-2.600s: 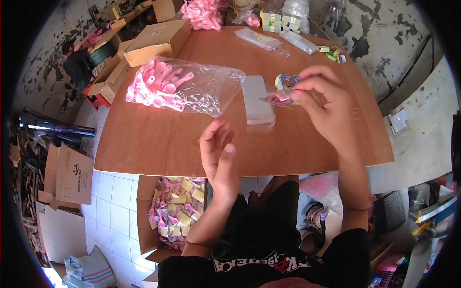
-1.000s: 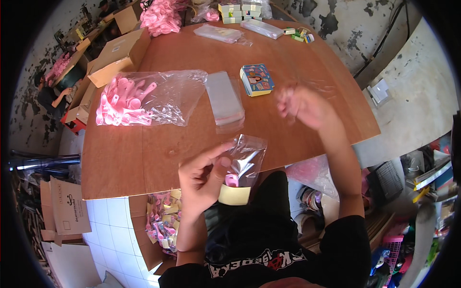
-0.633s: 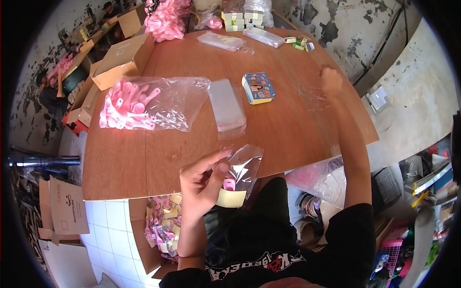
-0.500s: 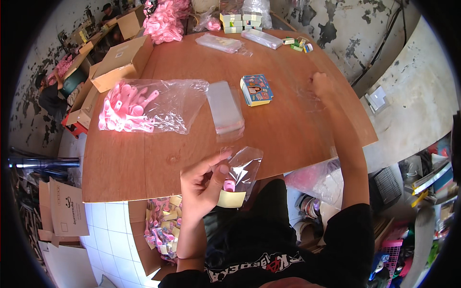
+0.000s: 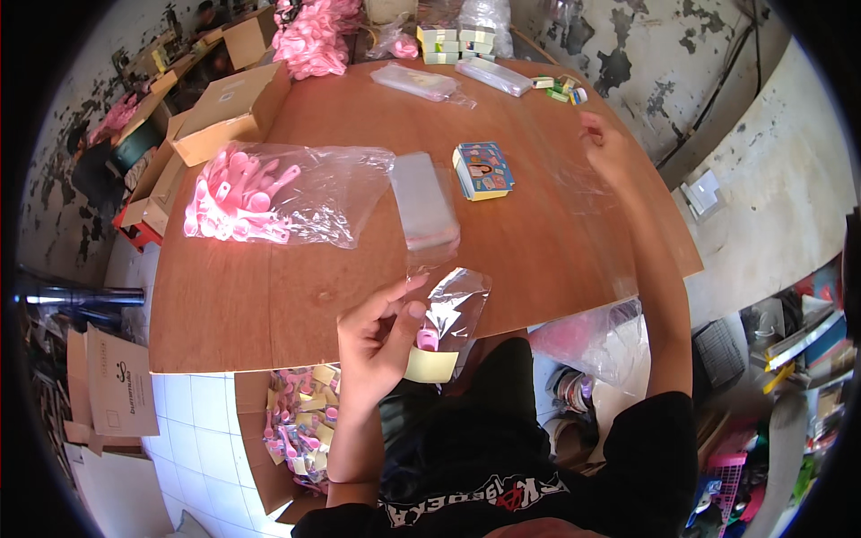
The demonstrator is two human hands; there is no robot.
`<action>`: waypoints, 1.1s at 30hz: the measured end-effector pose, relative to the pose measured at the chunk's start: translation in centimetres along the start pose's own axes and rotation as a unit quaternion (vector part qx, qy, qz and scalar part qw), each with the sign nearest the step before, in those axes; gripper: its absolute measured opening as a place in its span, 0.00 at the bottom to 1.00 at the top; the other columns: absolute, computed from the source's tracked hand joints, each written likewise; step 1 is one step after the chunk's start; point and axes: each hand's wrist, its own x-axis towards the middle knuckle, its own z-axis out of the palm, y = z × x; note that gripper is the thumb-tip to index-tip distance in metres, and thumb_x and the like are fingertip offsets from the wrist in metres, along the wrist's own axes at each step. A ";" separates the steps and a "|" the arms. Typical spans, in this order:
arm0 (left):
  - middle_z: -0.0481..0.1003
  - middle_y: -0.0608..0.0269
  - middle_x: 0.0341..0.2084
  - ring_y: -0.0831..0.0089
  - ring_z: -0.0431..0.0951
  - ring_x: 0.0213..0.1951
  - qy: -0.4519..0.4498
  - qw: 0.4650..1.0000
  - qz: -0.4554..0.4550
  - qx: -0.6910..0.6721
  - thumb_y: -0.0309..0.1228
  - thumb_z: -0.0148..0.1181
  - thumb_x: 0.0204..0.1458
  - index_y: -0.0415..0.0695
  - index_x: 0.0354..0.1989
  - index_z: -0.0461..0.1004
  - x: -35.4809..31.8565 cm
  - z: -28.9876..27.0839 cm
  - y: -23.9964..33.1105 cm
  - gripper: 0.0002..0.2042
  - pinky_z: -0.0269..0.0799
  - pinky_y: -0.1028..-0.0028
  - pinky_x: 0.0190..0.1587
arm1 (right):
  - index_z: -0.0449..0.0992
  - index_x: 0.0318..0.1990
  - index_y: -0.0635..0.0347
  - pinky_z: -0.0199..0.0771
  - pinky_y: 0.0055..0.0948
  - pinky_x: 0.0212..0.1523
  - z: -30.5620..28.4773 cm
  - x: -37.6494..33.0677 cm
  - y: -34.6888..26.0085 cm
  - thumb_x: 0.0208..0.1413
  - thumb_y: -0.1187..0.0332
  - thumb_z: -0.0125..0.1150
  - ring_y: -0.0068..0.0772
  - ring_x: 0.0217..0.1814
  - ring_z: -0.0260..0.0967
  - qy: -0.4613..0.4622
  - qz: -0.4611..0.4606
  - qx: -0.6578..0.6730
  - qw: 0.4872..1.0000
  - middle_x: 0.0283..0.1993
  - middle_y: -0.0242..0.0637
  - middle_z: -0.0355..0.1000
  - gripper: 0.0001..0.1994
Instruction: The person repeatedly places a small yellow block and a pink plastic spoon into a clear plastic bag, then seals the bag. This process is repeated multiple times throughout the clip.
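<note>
My left hand (image 5: 372,336) pinches a clear plastic bag (image 5: 459,300) just in front of the table's near edge. Inside the bag, the end of a pink spoon (image 5: 428,339) shows beside a pale yellow card (image 5: 430,366). Out over the right side of the table, my right hand (image 5: 608,148) has its fingers partly curled and apart, with nothing visible in them. Thin clear plastic scraps (image 5: 587,184) lie just below it. A stack of flat clear bags (image 5: 424,202) and a stack of blue printed cards (image 5: 482,170) lie mid-table.
A large bag of pink spoons (image 5: 242,197) lies left on the wooden table (image 5: 296,314). Cardboard boxes (image 5: 224,112) stand beyond it. Small boxes (image 5: 441,45) and plastic packs (image 5: 493,76) sit at the back. Below the near edge is a carton of packed spoons (image 5: 300,421).
My right hand has moved slightly away from me, and its fingers have loosened from a tighter curl. My left hand keeps hold of the bag, nearly unmoved.
</note>
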 end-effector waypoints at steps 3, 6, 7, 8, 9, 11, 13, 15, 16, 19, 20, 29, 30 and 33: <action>0.77 0.66 0.22 0.87 0.72 0.26 0.012 1.000 0.019 -0.020 0.21 0.56 0.58 0.34 0.51 0.72 0.7 1.0 0.3 0.13 0.64 0.85 0.28 | 0.75 0.51 0.60 0.73 0.31 0.49 -1.4 -2.2 -4.9 0.56 0.65 0.60 0.32 0.47 0.75 0.029 -0.063 0.187 0.980 0.43 0.39 0.78 0.16; 0.77 0.65 0.24 0.86 0.73 0.27 0.043 0.998 0.044 -0.029 0.22 0.56 0.58 0.34 0.47 0.70 1.2 0.8 0.5 0.10 0.65 0.85 0.30 | 0.77 0.48 0.62 0.69 0.31 0.53 -2.9 -7.8 -13.8 0.55 0.63 0.64 0.30 0.51 0.72 -0.225 -0.124 0.314 0.914 0.44 0.37 0.77 0.16; 0.77 0.64 0.25 0.85 0.73 0.28 0.051 0.996 0.066 -0.040 0.22 0.56 0.59 0.34 0.46 0.70 1.6 0.8 0.1 0.09 0.66 0.84 0.31 | 0.77 0.47 0.63 0.68 0.31 0.53 -2.8 -9.5 -15.5 0.55 0.63 0.65 0.30 0.51 0.72 -0.296 -0.191 0.340 0.872 0.45 0.38 0.77 0.16; 0.78 0.62 0.26 0.84 0.74 0.28 0.058 0.993 0.088 -0.051 0.23 0.55 0.59 0.34 0.45 0.69 1.9 0.8 -0.3 0.08 0.68 0.83 0.32 | 0.77 0.47 0.63 0.68 0.31 0.53 -2.4 -11.6 -17.2 0.54 0.63 0.66 0.30 0.51 0.72 -0.302 -0.198 0.349 0.865 0.45 0.38 0.76 0.16; 0.78 0.60 0.27 0.81 0.75 0.29 0.053 0.992 0.085 -0.078 0.23 0.54 0.60 0.34 0.42 0.69 2.2 1.1 0.1 0.06 0.70 0.81 0.33 | 0.77 0.46 0.63 0.68 0.32 0.53 -1.9 -13.3 -18.5 0.52 0.64 0.67 0.30 0.51 0.71 -0.306 -0.205 0.356 0.859 0.45 0.39 0.76 0.17; 0.78 0.59 0.27 0.80 0.76 0.30 0.056 0.991 0.098 -0.075 0.23 0.54 0.60 0.34 0.42 0.69 2.9 1.3 0.1 0.06 0.71 0.80 0.34 | 0.77 0.45 0.64 0.69 0.31 0.52 -1.1 -15.3 -20.0 0.51 0.65 0.68 0.29 0.48 0.72 -0.341 -0.146 0.365 0.854 0.43 0.39 0.77 0.16; 0.77 0.59 0.29 0.78 0.77 0.32 0.052 0.987 0.129 -0.079 0.23 0.54 0.60 0.34 0.43 0.69 3.2 1.1 -0.3 0.07 0.72 0.78 0.37 | 0.77 0.43 0.65 0.70 0.30 0.50 -0.3 -16.4 -20.4 0.52 0.66 0.67 0.27 0.46 0.73 -0.332 -0.115 0.384 0.854 0.41 0.39 0.77 0.14; 0.77 0.59 0.29 0.78 0.77 0.33 0.057 0.987 0.128 -0.074 0.22 0.54 0.59 0.34 0.46 0.69 2.9 0.8 -0.4 0.08 0.73 0.78 0.38 | 0.78 0.40 0.66 0.72 0.24 0.44 0.8 -16.9 -20.2 0.55 0.70 0.64 0.24 0.40 0.74 -0.286 -0.107 0.414 0.858 0.38 0.38 0.78 0.09; 0.77 0.60 0.30 0.77 0.77 0.33 0.060 0.988 0.127 -0.070 0.21 0.54 0.59 0.34 0.48 0.68 2.8 0.5 -0.5 0.10 0.73 0.77 0.39 | 0.78 0.40 0.66 0.72 0.24 0.44 1.3 -17.1 -20.2 0.55 0.70 0.64 0.24 0.40 0.74 -0.288 -0.108 0.416 0.856 0.38 0.38 0.78 0.09; 0.78 0.59 0.34 0.77 0.77 0.36 0.004 0.991 0.073 -0.114 0.19 0.56 0.57 0.33 0.49 0.71 2.8 -0.6 -0.7 0.12 0.74 0.78 0.40 | 0.78 0.40 0.69 0.73 0.22 0.41 1.8 -17.3 -20.1 0.56 0.73 0.62 0.20 0.39 0.74 -0.297 -0.037 0.449 0.842 0.37 0.36 0.78 0.08; 0.79 0.58 0.35 0.77 0.78 0.37 -0.020 0.992 0.027 -0.121 0.19 0.57 0.56 0.33 0.48 0.73 2.8 -0.8 -0.8 0.11 0.74 0.78 0.40 | 0.78 0.40 0.69 0.73 0.22 0.41 1.8 -17.3 -20.1 0.56 0.73 0.62 0.20 0.39 0.74 -0.300 -0.039 0.451 0.840 0.37 0.36 0.78 0.08; 0.80 0.57 0.36 0.76 0.79 0.38 -0.010 0.996 0.024 -0.091 0.20 0.60 0.54 0.33 0.41 0.78 3.0 -1.7 -2.0 0.07 0.75 0.77 0.42 | 0.78 0.43 0.70 0.76 0.23 0.46 0.9 -17.1 -19.8 0.58 0.78 0.59 0.25 0.44 0.75 -0.304 -0.005 0.467 0.831 0.41 0.40 0.78 0.08; 0.80 0.55 0.37 0.75 0.79 0.39 -0.018 0.994 0.024 -0.105 0.20 0.60 0.54 0.34 0.41 0.78 3.0 -2.1 -2.1 0.07 0.75 0.76 0.44 | 0.78 0.43 0.70 0.76 0.23 0.46 0.7 -17.0 -19.8 0.58 0.78 0.59 0.25 0.44 0.75 -0.305 -0.004 0.467 0.830 0.41 0.40 0.78 0.08; 0.80 0.54 0.37 0.74 0.79 0.39 -0.038 0.993 0.011 -0.116 0.18 0.59 0.54 0.34 0.40 0.78 2.9 -2.4 -1.6 0.07 0.75 0.75 0.43 | 0.79 0.41 0.69 0.76 0.23 0.45 0.4 -16.5 -19.3 0.57 0.78 0.60 0.25 0.44 0.75 -0.324 -0.024 0.470 0.821 0.42 0.40 0.78 0.07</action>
